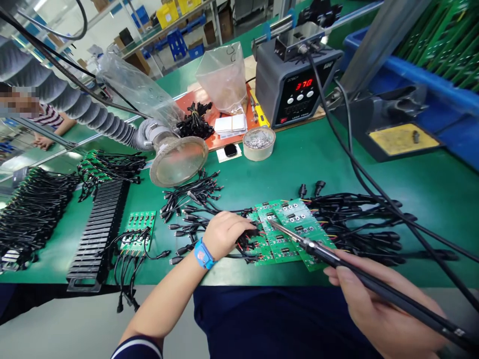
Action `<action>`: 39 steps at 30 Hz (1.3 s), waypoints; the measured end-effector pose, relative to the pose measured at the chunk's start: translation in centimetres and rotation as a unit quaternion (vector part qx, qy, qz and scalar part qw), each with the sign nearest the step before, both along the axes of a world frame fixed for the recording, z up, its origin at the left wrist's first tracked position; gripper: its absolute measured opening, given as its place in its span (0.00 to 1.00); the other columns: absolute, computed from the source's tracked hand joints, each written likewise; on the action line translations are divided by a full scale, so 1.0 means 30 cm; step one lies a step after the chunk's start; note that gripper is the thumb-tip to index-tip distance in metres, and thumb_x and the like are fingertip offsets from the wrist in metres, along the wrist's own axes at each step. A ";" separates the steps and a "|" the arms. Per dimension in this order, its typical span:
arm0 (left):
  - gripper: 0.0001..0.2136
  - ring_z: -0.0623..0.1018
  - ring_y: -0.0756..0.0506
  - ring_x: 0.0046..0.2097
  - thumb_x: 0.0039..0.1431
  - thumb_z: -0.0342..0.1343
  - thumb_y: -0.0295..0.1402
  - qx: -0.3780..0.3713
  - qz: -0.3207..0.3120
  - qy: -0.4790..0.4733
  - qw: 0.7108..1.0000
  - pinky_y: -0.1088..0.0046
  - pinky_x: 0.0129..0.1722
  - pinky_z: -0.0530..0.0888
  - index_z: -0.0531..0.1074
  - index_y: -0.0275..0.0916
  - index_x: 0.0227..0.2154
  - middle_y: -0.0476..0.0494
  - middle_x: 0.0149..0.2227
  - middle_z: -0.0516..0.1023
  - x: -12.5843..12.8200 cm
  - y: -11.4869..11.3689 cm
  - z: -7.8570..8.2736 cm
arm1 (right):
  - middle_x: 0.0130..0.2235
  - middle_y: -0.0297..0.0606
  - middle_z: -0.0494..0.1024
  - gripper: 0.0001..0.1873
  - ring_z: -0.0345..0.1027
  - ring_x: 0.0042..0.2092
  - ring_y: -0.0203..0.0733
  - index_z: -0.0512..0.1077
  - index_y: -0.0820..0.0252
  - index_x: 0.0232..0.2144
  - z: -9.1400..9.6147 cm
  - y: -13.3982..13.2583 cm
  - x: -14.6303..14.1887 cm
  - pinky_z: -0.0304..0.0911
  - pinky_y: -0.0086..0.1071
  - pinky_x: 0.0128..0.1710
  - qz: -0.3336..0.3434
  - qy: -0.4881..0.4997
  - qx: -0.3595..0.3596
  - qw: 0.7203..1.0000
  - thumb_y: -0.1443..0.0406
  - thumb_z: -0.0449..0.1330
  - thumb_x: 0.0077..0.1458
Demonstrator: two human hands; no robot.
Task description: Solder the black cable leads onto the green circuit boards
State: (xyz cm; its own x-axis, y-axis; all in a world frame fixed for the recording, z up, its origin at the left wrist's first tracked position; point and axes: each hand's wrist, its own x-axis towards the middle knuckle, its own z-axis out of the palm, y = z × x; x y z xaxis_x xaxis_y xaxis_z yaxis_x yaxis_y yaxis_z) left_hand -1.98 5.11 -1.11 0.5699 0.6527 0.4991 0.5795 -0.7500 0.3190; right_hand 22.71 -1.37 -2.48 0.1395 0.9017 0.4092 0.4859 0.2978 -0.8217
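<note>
My right hand (377, 304) is closed around a soldering iron (337, 259). The iron's tip reaches over the green circuit boards (295, 219), which lie overlapping in front of me; whether it touches one I cannot tell. At their left edge, my left hand (224, 232), with a blue wristband (204, 253), has its fingers closed on thin black cables (245, 240). Its fingertips are partly hidden. Black cables with connectors (359, 229) stretch out from the boards' right side. More plug-ended cables (192, 194) lie on the mat beyond my left hand.
A soldering station (295, 80) reading 370 stands at the back, near the iron stand (389, 129). A fume-extraction funnel (179, 160) overhangs the mat. Left are a slotted black rack (98, 224), a wired board (138, 232) and cable piles (33, 214). A round tin (259, 144) sits mid-table.
</note>
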 end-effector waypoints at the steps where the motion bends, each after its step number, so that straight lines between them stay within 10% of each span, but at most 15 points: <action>1: 0.07 0.74 0.49 0.37 0.61 0.45 0.25 -0.004 -0.001 0.005 1.000 0.72 0.35 0.69 0.68 0.35 0.38 0.44 0.35 0.77 0.002 0.000 -0.003 | 0.36 0.30 0.76 0.13 0.70 0.26 0.33 0.70 0.50 0.42 0.000 0.000 0.000 0.68 0.24 0.23 0.011 -0.003 0.004 1.000 0.65 0.59 0.51; 10: 0.09 0.72 0.48 0.36 0.61 0.46 0.23 -0.024 -0.019 0.020 0.999 0.70 0.35 0.69 0.66 0.33 0.43 0.42 0.34 0.75 0.001 0.003 -0.001 | 0.38 0.33 0.76 0.12 0.72 0.33 0.37 0.71 0.55 0.40 0.018 0.020 -0.010 0.70 0.29 0.38 0.054 -0.022 0.052 0.997 0.69 0.59 0.50; 39: 0.07 0.72 0.48 0.35 0.61 0.46 0.23 -0.015 0.021 0.016 1.000 0.70 0.34 0.70 0.67 0.31 0.40 0.41 0.32 0.74 0.027 -0.008 -0.006 | 0.37 0.34 0.76 0.10 0.72 0.32 0.39 0.71 0.56 0.38 0.025 0.027 -0.007 0.70 0.30 0.31 0.057 -0.073 0.055 0.994 0.67 0.59 0.50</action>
State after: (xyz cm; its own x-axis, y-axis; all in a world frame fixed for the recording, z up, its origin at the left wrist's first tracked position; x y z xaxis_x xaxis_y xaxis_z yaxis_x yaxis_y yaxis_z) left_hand -1.17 4.89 -1.28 0.5563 0.6913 0.4612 0.6208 -0.7146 0.3223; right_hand 22.50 -0.55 -1.74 -0.0286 0.8570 0.5145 0.5560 0.4414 -0.7043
